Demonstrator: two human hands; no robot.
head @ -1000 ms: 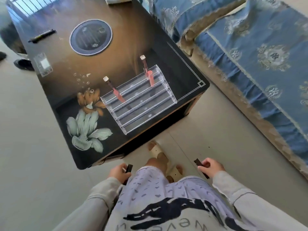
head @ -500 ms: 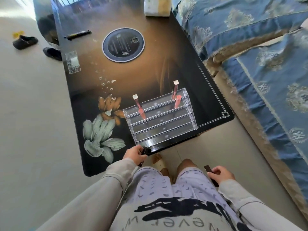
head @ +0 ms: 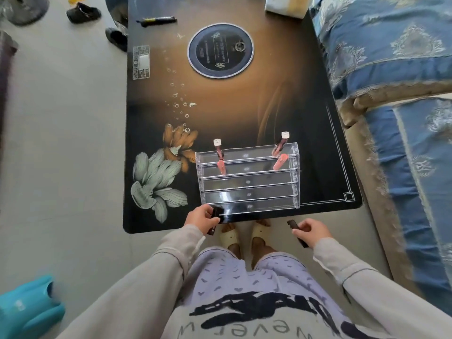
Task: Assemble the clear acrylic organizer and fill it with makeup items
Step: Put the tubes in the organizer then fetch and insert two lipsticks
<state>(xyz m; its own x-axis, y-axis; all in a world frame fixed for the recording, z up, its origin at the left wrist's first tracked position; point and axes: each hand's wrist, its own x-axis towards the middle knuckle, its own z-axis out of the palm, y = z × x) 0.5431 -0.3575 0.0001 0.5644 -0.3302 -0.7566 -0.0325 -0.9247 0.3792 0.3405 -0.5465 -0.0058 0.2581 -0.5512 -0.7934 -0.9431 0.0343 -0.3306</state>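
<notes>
A clear acrylic tiered organizer (head: 248, 189) stands at the near edge of the dark glass table (head: 232, 113). Two pink lip gloss tubes lean in its back rows, one at the left (head: 219, 156) and one at the right (head: 280, 151). My left hand (head: 199, 217) grips a dark makeup tube (head: 215, 217) right at the organizer's front left corner. My right hand (head: 311, 231) holds another dark tube (head: 296, 232) just off the table's near edge, below the organizer's right side.
A round dark disc (head: 220, 50), a black tube (head: 156, 20) and a clear control panel (head: 141, 62) lie farther back on the table. A blue patterned sofa (head: 396, 69) borders the right. Shoes (head: 83, 12) and a teal object (head: 27, 307) sit on the floor at left.
I have come closer to the table and now face it squarely. Both hands rose from my lap toward the organizer, each still holding its dark tube; the left reached the front left corner.
</notes>
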